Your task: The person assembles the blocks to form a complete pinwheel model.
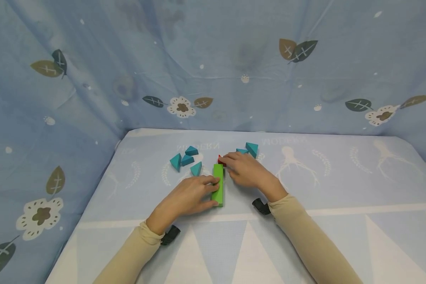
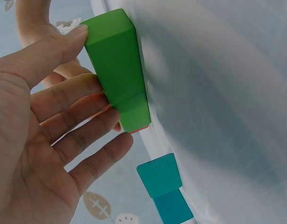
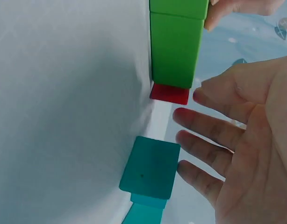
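Two green blocks (image 1: 218, 185) lie end to end in a line on the table. A red block (image 3: 169, 93) touches their far end. My left hand (image 1: 195, 194) rests its fingertips along the left side and near end of the green line, its fingers nearly straight in the left wrist view. My right hand (image 1: 246, 170) is at the red block, fingers extended; in the right wrist view its fingertips are beside the red piece, and whether they touch it is hard to tell. Near its lower fingers stands a teal block (image 3: 151, 167).
Several teal triangular blocks (image 1: 176, 161) lie left of the green line, beyond my left hand. Two more teal blocks (image 1: 252, 149) are just past my right hand. A blue patterned curtain (image 1: 234, 67) hangs behind the table (image 1: 340, 173).
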Demonstrator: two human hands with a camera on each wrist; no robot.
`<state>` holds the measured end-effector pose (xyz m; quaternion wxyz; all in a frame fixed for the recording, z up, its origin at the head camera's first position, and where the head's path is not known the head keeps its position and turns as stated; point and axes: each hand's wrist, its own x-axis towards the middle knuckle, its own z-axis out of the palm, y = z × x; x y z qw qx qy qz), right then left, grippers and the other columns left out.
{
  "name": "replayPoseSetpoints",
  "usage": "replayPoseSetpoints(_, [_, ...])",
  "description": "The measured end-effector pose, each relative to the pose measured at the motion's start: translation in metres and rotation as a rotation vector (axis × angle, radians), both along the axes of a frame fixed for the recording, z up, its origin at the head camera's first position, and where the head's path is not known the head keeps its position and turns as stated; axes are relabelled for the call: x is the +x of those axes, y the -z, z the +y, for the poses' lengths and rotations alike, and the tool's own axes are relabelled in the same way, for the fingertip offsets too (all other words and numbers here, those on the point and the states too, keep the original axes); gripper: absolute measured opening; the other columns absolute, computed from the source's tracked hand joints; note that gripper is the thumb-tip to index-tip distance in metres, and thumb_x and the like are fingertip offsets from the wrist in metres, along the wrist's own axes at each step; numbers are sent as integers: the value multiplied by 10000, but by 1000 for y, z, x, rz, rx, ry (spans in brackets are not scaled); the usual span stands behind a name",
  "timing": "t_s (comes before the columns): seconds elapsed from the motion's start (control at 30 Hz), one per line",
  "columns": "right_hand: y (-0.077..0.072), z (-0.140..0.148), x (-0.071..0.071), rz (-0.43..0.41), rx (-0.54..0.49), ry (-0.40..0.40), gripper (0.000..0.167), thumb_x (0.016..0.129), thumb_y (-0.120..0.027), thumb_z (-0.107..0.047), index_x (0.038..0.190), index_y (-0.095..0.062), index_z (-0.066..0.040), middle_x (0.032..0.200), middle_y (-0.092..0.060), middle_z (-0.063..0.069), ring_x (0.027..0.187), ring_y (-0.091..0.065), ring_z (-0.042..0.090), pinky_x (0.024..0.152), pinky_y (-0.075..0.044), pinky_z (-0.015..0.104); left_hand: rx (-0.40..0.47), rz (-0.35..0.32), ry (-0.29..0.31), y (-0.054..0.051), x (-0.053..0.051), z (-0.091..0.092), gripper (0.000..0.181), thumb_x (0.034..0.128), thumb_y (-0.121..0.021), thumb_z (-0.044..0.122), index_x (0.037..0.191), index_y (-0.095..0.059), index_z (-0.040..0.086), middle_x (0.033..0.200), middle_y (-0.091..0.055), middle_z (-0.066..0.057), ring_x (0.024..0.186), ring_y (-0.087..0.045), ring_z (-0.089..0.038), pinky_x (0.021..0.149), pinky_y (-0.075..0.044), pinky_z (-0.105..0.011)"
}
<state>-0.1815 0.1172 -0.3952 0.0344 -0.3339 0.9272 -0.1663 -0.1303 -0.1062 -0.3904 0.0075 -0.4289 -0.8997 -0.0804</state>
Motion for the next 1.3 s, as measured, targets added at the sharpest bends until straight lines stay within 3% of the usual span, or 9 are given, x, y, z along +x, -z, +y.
replayPoseSetpoints(0.3, [5,-3,-1,2,-10,-10,462,959,-472,-27,1417,-518,-64,1395,-561,93,1335,-477,293,1099,-386,500,14,-2,1,0,0,-1,465,852,-746,419,1196,-719,108,1300,-642,2,1158,-631,-174,903,-549,-335])
replayPoseSetpoints(1.3, [4,-6,1,-28,19,-23,470,960,-477,-61,1429,-507,-75,1418,-548,95,1358,-456,296,1123,-362,499,5,16,9,0,-1,0,441,858,-739,422,1176,-731,117,1285,-647,4,1123,-643,-172,882,-555,-332])
